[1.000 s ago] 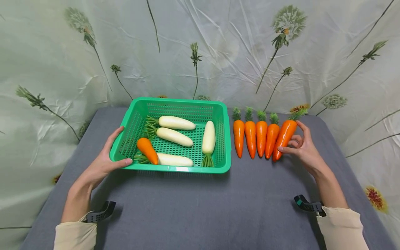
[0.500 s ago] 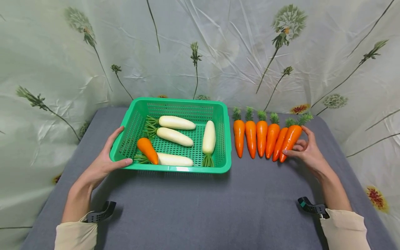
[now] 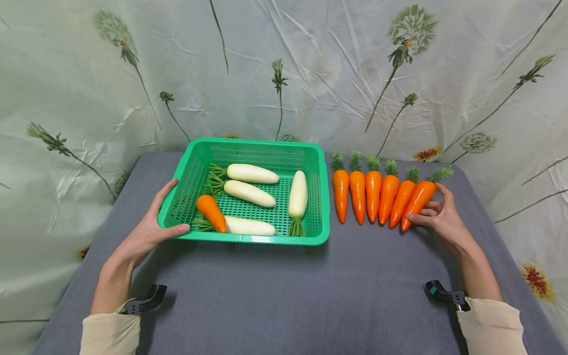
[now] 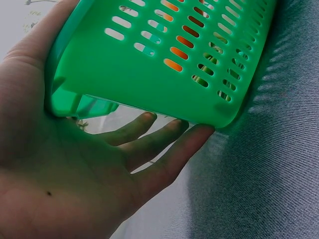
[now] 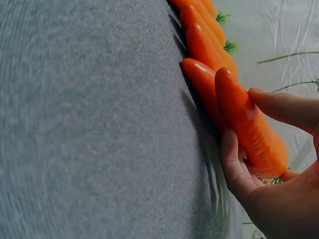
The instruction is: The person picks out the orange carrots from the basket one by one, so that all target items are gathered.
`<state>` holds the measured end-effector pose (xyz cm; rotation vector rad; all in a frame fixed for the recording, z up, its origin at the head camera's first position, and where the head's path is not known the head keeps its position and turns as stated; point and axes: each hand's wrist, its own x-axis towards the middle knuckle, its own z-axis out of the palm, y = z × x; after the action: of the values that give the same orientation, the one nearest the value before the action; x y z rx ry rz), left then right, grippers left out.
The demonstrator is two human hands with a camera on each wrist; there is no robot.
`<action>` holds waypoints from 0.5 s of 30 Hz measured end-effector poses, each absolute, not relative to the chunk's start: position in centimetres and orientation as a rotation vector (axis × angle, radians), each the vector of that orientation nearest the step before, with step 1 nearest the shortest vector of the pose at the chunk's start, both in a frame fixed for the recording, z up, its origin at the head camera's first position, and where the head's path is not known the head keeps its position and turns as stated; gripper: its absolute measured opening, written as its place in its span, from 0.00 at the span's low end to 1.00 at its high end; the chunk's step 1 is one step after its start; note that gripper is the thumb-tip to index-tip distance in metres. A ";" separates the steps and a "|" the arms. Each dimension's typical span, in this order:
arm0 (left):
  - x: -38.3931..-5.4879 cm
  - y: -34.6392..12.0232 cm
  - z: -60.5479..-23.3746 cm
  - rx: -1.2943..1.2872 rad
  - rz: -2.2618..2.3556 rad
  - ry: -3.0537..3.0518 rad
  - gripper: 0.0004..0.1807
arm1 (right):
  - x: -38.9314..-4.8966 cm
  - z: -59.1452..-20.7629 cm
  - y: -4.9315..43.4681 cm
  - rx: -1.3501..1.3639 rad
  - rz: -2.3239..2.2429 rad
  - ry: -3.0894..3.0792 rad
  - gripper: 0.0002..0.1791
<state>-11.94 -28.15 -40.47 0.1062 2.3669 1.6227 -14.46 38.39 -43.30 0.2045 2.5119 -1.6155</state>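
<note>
A green plastic basket (image 3: 262, 239) stands left of centre, holding white radishes (image 3: 253, 173) with green stems and one orange carrot (image 3: 211, 213). Around its front left corner my left hand (image 3: 148, 229) grips the rim; in the left wrist view, fingertips (image 4: 202, 130) rest at the basket's lower edge. To the right, several carrots (image 3: 340, 195) with leafy green tops lie side by side, tips toward me. My right hand (image 3: 443, 219) holds the rightmost carrot (image 3: 418, 204) between thumb and fingers. In the right wrist view this carrot (image 5: 249, 122) leans close against its neighbour (image 5: 202, 82).
A grey cloth (image 3: 301, 296) covers the table. Behind and beside it hangs a pale curtain (image 3: 248, 74) printed with dandelions. Each wrist wears a black strap (image 3: 144, 300), below which are beige sleeves (image 3: 111, 333).
My right hand has shifted right with its carrot, so the neighbouring carrot, hidden at first, now shows fully. The left hand and basket keep their place.
</note>
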 end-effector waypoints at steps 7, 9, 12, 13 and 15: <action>-11.9 -28.2 -40.4 0.110 1.615 2.368 0.58 | -14.4 -43.5 38.7 0.242 -1.544 2.534 0.65; -11.9 -28.2 -40.4 0.109 1.612 2.370 0.58 | -14.4 -43.6 38.8 0.243 -1.548 2.532 0.65; -11.9 -28.2 -40.4 0.105 1.617 2.366 0.58 | -14.5 -43.8 39.0 0.239 -1.552 2.530 0.64; -11.9 -28.1 -40.4 0.103 1.618 2.365 0.58 | -14.5 -43.8 39.1 0.236 -1.551 2.531 0.64; -11.9 -28.1 -40.4 0.100 1.613 2.368 0.58 | -14.4 -43.9 39.2 0.226 -1.552 2.528 0.65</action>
<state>-11.92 -28.13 -40.38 0.1001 2.3676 1.6132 -14.44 39.16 -43.91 0.2262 2.5280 -1.5518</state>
